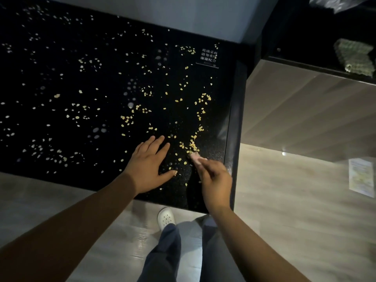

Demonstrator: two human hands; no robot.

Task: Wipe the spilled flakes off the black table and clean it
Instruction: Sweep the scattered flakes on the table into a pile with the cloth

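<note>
Pale yellow flakes lie scattered over the glossy black table, thickest near its right front corner. My left hand rests flat on the tabletop, fingers spread. To its right, my right hand touches the surface with its fingertips among a cluster of flakes. A small pale thing shows at those fingertips, blurred, so I cannot tell whether the hand holds anything.
White printed text marks the table's far right corner. A dark shelf at the right holds a greenish cloth. A paper sheet lies on the wood floor at right. My legs and a white shoe stand below the table's front edge.
</note>
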